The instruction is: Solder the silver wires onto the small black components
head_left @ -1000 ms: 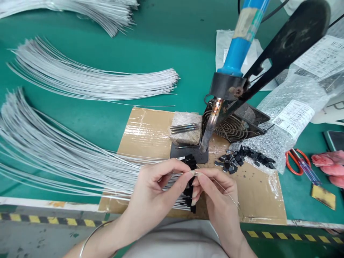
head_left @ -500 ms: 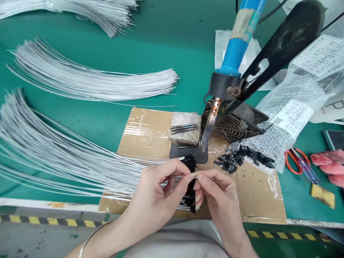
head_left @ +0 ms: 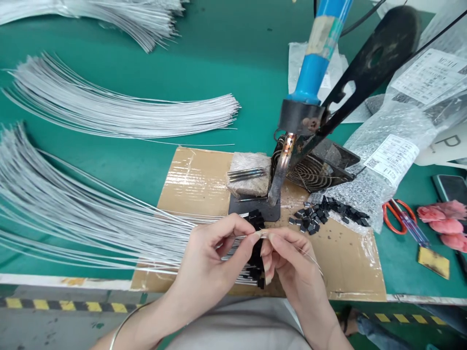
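Note:
My left hand (head_left: 213, 262) is closed, thumb and forefinger pinching a thin wire above the cardboard (head_left: 346, 272). My right hand (head_left: 297, 267) pinches the same spot from the other side, and the fingertips of both hands nearly meet. A fine strand (head_left: 316, 264) trails from behind my right hand; its join to the pinched wire is hidden by the fingers. Under my hands lies a bundle of grey wires (head_left: 91, 209), with black connectors (head_left: 260, 221) at its right ends, partly covered by my hands. Loose small black connectors (head_left: 317, 216) lie to the right.
A blue-handled soldering iron (head_left: 314, 78) hangs from a black bracket (head_left: 368, 73), its bent tip pointing down beside a pad with metal rods (head_left: 248, 174). A fan (head_left: 310, 167), bubble-wrap bag (head_left: 394, 126), scissors (head_left: 396, 218) and yellow sponge (head_left: 433, 262) stand right. Another wire bundle (head_left: 127, 109) lies behind.
The whole view shifts slightly left. My hands keep the same pinch, with fingertips barely moved. A person's foot and trouser leg now show below the table at lower right.

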### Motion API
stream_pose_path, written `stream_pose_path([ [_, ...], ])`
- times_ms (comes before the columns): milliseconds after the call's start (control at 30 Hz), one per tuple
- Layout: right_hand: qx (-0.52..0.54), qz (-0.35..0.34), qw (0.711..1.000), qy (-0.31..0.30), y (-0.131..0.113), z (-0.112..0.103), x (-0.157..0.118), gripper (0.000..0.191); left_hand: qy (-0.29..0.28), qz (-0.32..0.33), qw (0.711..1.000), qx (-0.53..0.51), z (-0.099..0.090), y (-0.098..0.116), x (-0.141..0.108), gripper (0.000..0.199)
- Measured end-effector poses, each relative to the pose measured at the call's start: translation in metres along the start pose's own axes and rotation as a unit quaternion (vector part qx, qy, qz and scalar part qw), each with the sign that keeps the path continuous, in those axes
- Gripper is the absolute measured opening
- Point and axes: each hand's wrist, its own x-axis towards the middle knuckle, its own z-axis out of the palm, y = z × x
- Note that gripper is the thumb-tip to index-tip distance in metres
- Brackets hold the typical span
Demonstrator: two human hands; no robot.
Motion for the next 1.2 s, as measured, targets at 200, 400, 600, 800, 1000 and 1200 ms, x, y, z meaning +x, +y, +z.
stream_pose_path([
  [200,0.004,-0.011,1.000,0.008,0.001,0.003,0.002,0.014,0.018,0.021,1.000,0.009,0.003,-0.004,-0.004,0.016],
  [400,0.006,-0.014,1.000,0.025,0.003,0.004,0.004,0.016,0.052,0.059,0.996,0.051,0.007,-0.001,-0.003,0.015],
  [600,0.005,-0.031,0.999,0.036,0.006,0.006,0.003,0.016,0.075,0.057,0.994,0.047,0.014,-0.003,-0.004,0.016],
  [800,-0.010,-0.058,0.997,0.053,0.009,0.008,0.003,0.015,0.074,0.020,0.997,0.004,0.015,-0.005,-0.005,0.016],
  [1000,-0.055,-0.097,0.992,0.053,0.005,0.005,0.000,0.016,0.055,-0.032,0.996,-0.062,0.010,0.003,0.001,0.016],
  [1200,-0.091,-0.120,0.988,0.024,0.005,0.000,-0.003,0.021,0.047,-0.046,0.995,-0.080,0.008,0.005,0.002,0.017],
])
